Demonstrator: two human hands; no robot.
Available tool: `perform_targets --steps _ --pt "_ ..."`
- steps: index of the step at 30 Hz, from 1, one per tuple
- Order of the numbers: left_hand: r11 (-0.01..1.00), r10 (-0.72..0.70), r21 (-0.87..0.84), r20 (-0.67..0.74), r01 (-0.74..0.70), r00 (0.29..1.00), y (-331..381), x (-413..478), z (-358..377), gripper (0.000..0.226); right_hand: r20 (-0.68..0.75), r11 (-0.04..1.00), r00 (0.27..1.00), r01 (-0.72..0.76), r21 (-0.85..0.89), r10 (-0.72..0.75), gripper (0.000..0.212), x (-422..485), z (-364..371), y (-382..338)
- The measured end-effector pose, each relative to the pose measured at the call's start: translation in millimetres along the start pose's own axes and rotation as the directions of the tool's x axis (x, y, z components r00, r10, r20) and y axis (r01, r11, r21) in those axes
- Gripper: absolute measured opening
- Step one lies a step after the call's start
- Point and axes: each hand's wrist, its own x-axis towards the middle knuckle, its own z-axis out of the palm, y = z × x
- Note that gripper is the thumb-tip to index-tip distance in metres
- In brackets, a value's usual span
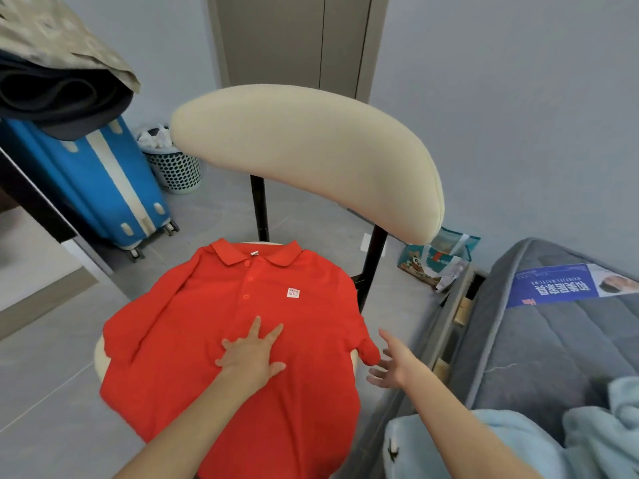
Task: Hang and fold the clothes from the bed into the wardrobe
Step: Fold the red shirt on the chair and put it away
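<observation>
Mid-fold, the left hand [250, 354] lay flat, fingers spread, on the red polo shirt [207, 323]. The right hand [394, 366], fingers apart, probably needed to pinch the sleeve [367, 352] next.

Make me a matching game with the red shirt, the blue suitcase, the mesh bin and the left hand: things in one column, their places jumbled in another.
Things:
1. red shirt
2. blue suitcase
3. mesh bin
4. left hand

Places:
A. on the floor by the wall, next to the suitcase
B. pressing flat on the shirt
C. spread over the seat of the chair
D. standing on its wheels at the far left

Pairs: 1-C, 2-D, 3-A, 4-B
</observation>
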Motion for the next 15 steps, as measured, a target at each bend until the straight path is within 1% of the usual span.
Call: perform_targets --steps 1,3,4,6,8,9,11,13,15 --pt "1.000 0.011 0.015 -0.002 -0.011 1.000 -1 1 -1 0.076 0.068 0.998 0.997 -0.045 0.031 0.043 0.051 5 0 3" --pt "0.998 0.034 0.053 -0.009 -0.034 0.999 -4 4 -2 0.078 0.159 0.992 0.985 -0.076 0.098 0.060 0.054 11 3 3" --pt "0.997 0.043 0.065 -0.012 -0.042 0.999 -5 5 -2 0.079 0.177 0.990 0.983 -0.068 0.120 0.046 0.049 12 6 1" --pt "0.996 0.052 0.075 -0.014 -0.050 0.999 -5 8 -3 0.081 0.186 0.990 0.982 -0.035 0.137 0.009 0.034 10 14 -4" --pt "0.996 0.052 0.079 -0.010 -0.051 0.999 -5 10 -3 0.083 0.146 0.984 0.988 0.021 0.177 -0.048 0.020 7 20 -9" --pt "0.995 0.052 0.081 -0.008 -0.051 0.999 -4 10 -3 0.083 0.122 0.974 0.988 0.068 0.214 -0.096 0.019 5 20 -12" --pt "0.995 0.053 0.083 -0.012 -0.051 0.999 -4 11 -4 0.085 0.066 0.943 0.975 0.187 0.275 -0.213 0.029 4 17 -18" --pt "0.995 0.061 0.083 -0.027 -0.059 0.998 -5 12 -4 0.085 -0.045 0.912 0.942 0.333 0.241 -0.332 0.039 3 13 -24" --pt "0.994 0.073 0.088 -0.049 -0.069 0.996 -6 12 -4 0.085 -0.158 0.885 0.895 0.440 0.152 -0.418 0.034 -3 11 -28"
